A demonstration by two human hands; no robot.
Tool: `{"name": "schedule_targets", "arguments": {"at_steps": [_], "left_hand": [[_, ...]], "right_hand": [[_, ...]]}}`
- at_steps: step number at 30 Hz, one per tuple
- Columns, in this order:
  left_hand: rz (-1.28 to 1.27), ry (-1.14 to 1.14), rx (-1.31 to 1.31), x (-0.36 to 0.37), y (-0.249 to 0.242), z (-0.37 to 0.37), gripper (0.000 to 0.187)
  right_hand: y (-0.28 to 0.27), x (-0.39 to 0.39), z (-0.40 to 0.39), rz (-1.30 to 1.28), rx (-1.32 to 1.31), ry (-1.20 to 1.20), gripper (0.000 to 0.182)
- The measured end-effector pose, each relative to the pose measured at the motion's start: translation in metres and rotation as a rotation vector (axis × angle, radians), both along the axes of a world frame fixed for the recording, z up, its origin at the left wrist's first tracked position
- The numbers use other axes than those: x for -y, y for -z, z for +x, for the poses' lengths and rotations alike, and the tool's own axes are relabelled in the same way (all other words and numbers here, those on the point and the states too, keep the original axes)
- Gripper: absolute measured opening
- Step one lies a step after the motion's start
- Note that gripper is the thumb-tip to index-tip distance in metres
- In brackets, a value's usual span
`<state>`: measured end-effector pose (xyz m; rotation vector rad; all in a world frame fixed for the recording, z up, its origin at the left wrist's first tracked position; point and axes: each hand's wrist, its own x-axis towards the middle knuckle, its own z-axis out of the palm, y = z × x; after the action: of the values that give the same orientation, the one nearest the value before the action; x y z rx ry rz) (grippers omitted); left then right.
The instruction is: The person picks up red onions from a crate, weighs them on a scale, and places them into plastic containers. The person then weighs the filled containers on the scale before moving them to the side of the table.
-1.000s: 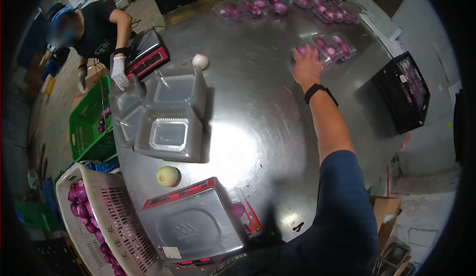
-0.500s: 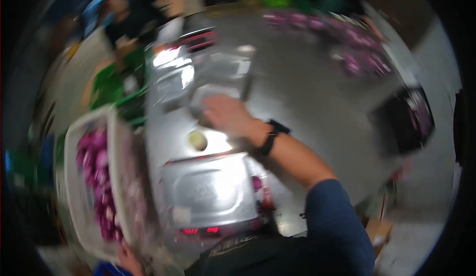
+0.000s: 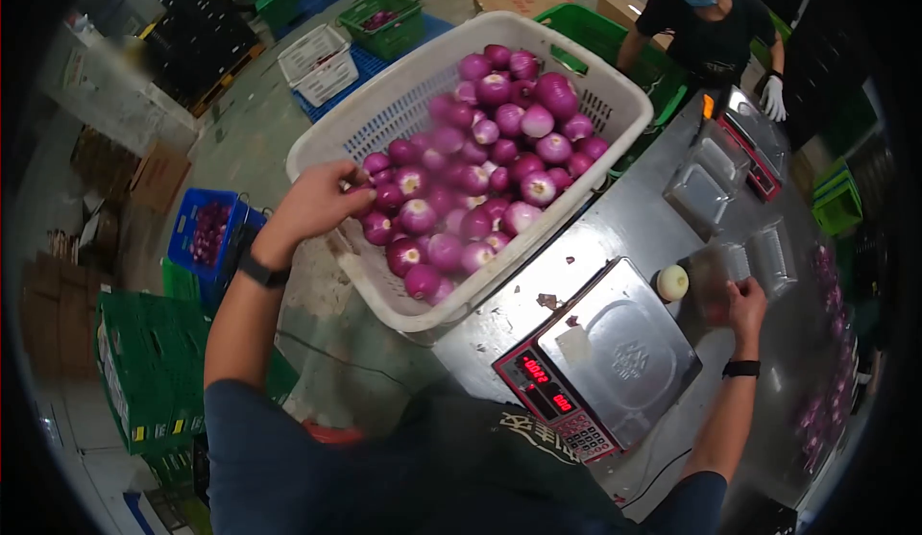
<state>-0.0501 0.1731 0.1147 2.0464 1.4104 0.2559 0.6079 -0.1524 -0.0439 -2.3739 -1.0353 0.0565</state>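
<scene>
My left hand [image 3: 331, 199] is at the near left rim of the white plastic basket [image 3: 615, 84], its fingers curled round a red onion [image 3: 363, 192]. Red onions [image 3: 418, 216] fill much of this basket. My right hand [image 3: 746, 312] pinches the near edge of a clear plastic tray [image 3: 713, 280] on the steel table. Between that tray and the digital scale [image 3: 624, 343] sits a pale peeled onion [image 3: 672, 283]. The scale's plate carries only a small pale label, and its red digits are lit.
More clear trays [image 3: 699, 197] lie farther back on the steel table [image 3: 490, 343]. A co-worker [image 3: 715, 16] stands at the far end by another scale [image 3: 759, 141]. Red onions [image 3: 826, 381] line the right side. Green crates [image 3: 144, 362] and a blue crate [image 3: 206, 232] stand left.
The view has swung toward the basket and sharpened. My left hand has moved from the basket's near end onto the onions. My right hand, earlier over the trays, now grips one.
</scene>
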Motion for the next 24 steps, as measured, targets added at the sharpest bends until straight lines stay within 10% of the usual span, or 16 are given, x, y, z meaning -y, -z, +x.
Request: {"name": "schedule_targets", "arguments": {"at_steps": [5, 12, 24], "left_hand": [[0.170, 0.364, -0.312, -0.067, 0.045, 0.014, 0.034], [0.205, 0.798, -0.640, -0.080, 0.139, 0.052, 0.029], [0.310, 1.005, -0.811, -0.081, 0.193, 0.076, 0.054]], "right_hand": [[-0.019, -0.003, -0.029, -0.044, 0.334, 0.171, 0.036], [-0.051, 0.045, -0.227, -0.229, 0.012, -0.300, 0.034], [-0.088, 0.019, -0.324, -0.090, -0.315, -0.196, 0.037]]}}
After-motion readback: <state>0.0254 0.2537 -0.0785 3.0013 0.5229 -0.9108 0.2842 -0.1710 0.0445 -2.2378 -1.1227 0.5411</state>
